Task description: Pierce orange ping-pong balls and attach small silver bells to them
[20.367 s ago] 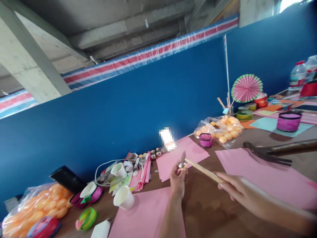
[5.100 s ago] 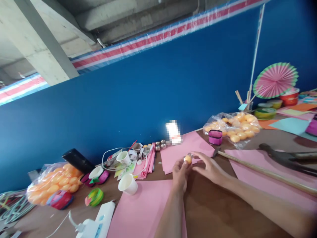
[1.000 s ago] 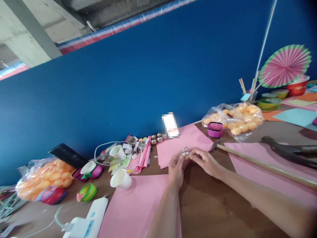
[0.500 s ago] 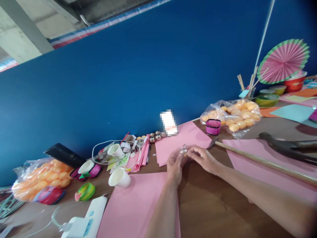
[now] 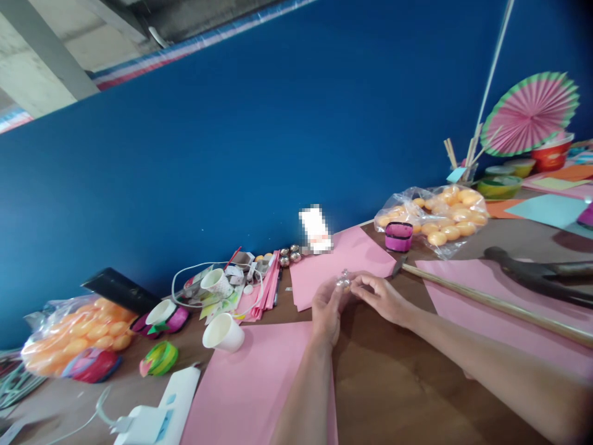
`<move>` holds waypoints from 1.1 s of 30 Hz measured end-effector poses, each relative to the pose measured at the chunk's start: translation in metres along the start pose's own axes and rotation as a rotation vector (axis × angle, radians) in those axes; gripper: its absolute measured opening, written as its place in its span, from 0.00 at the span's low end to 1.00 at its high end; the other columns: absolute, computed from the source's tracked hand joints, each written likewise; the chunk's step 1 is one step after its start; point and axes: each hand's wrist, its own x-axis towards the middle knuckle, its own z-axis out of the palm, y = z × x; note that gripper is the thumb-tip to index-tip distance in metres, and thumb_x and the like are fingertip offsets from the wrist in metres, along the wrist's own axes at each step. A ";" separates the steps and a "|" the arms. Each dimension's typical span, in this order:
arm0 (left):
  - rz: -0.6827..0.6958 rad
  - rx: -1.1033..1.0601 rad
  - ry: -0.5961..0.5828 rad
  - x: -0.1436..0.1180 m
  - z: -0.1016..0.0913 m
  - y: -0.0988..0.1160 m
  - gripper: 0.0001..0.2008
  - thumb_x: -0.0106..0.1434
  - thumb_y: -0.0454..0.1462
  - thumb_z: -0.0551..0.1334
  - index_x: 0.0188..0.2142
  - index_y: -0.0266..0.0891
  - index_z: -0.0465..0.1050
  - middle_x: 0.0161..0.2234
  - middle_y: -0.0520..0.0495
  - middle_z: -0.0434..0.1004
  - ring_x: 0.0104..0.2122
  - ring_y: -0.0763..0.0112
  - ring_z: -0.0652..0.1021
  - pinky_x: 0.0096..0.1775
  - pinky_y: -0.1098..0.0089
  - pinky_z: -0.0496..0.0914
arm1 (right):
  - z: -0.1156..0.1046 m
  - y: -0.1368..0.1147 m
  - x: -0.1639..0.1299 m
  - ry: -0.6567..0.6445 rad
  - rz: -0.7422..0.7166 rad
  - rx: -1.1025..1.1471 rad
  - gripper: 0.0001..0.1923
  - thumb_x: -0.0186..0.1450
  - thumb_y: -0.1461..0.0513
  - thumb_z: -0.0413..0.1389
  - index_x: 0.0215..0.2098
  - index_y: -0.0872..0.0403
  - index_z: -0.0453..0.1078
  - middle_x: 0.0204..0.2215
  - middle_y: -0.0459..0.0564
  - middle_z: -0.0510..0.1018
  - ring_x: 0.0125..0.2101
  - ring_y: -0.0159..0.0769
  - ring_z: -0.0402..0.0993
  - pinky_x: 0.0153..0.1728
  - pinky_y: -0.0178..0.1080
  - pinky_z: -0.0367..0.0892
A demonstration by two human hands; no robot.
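Note:
A small shiny silvery piece made of rounded balls (image 5: 343, 283) is held up between the thumb and fingers of my left hand (image 5: 328, 309). From the right, my right hand (image 5: 380, 299) meets it in a pinch, thumb and forefinger at its edge; the exact contact is too small to make out. Both hands are over the brown table (image 5: 393, 377), just in front of a pink paper sheet (image 5: 308, 285). Behind them several similar silvery balls (image 5: 290, 254) sit in a cluster by the wall.
Left stand a paper cup (image 5: 223, 332), a white power strip (image 5: 180, 398) and a bag of orange balls (image 5: 78, 337). To the right are a wooden-handled tool (image 5: 491, 300), a magenta band (image 5: 399, 237), another bag of orange balls (image 5: 456, 213) and a dark curved object (image 5: 532, 272). A blue wall (image 5: 231, 142) closes the back.
Almost nothing differs. The silvery piece seems slightly turned in my fingers, while both hands stay in place.

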 end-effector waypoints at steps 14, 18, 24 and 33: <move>0.002 0.020 -0.007 0.000 -0.001 -0.001 0.15 0.52 0.37 0.62 0.40 0.36 0.68 0.40 0.42 0.75 0.40 0.65 0.75 0.46 0.62 0.66 | 0.000 -0.002 0.000 -0.009 0.006 -0.003 0.10 0.61 0.57 0.48 0.29 0.54 0.66 0.35 0.49 0.72 0.38 0.36 0.67 0.42 0.39 0.61; -0.006 0.020 0.008 0.000 -0.001 0.000 0.16 0.51 0.38 0.63 0.40 0.36 0.68 0.41 0.41 0.75 0.41 0.64 0.74 0.46 0.61 0.65 | -0.001 -0.004 0.000 -0.005 0.007 -0.003 0.10 0.61 0.58 0.48 0.28 0.54 0.66 0.36 0.49 0.72 0.38 0.36 0.67 0.42 0.39 0.62; -0.006 0.004 -0.001 0.000 0.000 0.001 0.16 0.50 0.37 0.63 0.39 0.36 0.69 0.40 0.42 0.75 0.40 0.65 0.75 0.46 0.61 0.65 | 0.000 -0.003 0.000 0.000 0.008 0.005 0.10 0.61 0.57 0.48 0.29 0.54 0.66 0.36 0.49 0.72 0.39 0.36 0.67 0.42 0.39 0.62; 0.048 0.082 0.030 0.001 -0.001 -0.003 0.16 0.49 0.38 0.64 0.39 0.36 0.69 0.40 0.41 0.75 0.43 0.62 0.73 0.47 0.60 0.64 | -0.001 -0.006 -0.001 0.004 0.028 0.008 0.10 0.60 0.57 0.49 0.26 0.55 0.66 0.30 0.47 0.73 0.33 0.34 0.67 0.37 0.37 0.62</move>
